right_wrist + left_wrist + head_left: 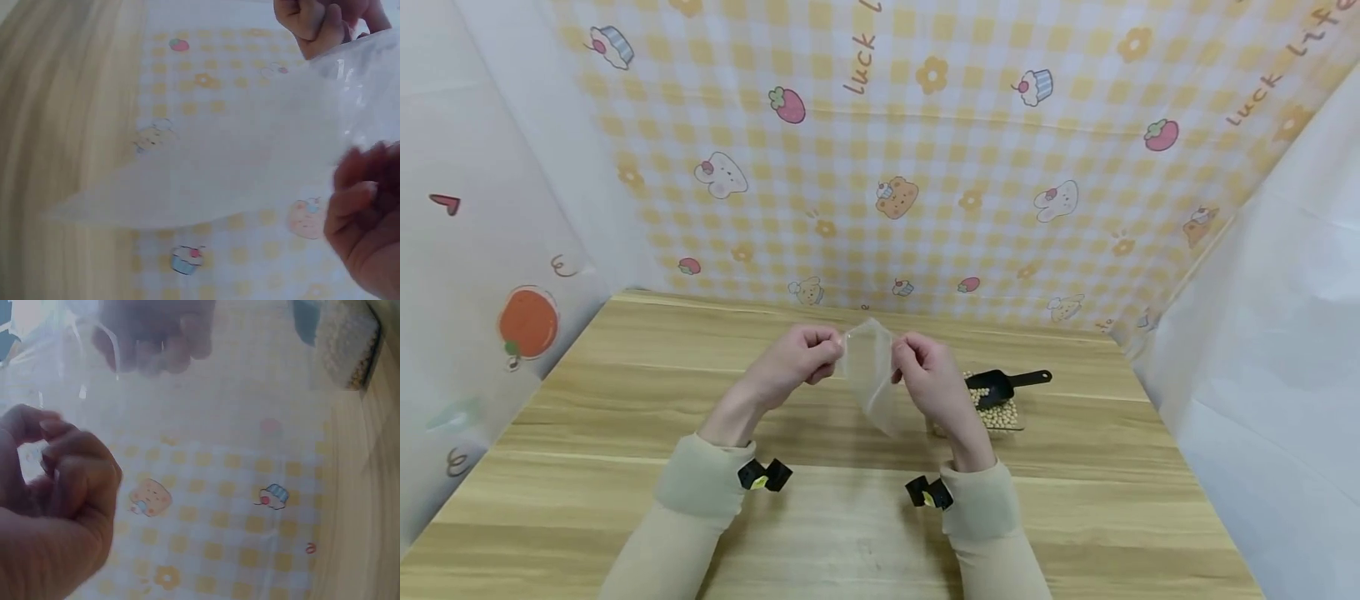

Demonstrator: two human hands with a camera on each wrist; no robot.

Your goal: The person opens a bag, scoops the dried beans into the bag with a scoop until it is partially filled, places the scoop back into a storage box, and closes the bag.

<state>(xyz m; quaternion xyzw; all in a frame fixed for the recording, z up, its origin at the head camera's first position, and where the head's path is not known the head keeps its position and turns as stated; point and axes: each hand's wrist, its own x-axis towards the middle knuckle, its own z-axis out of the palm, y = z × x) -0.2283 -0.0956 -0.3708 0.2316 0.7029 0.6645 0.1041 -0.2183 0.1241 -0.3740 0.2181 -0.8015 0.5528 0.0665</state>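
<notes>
A clear plastic bag (pixel 869 375) hangs between my two hands above the wooden table, its mouth spread at the top. My left hand (pixel 801 357) pinches one upper edge with curled fingers. On the opposite edge my right hand (pixel 931 375) pinches the film between thumb and fingers. In the left wrist view the right hand (pixel 156 337) shows through the film of the bag (pixel 219 394). The right wrist view has the bag (pixel 206 169) tapering down toward the table, with the left hand (pixel 325 22) at its far side. I see nothing inside it.
Behind my right wrist stands a clear container (pixel 1000 429) of round pale beans (pixel 997 415). A black scoop (pixel 996 385) lies on the beans, its handle pointing right. The wooden table (pixel 865 533) ends at a checked cloth backdrop (pixel 850 250), with white sheets at both sides.
</notes>
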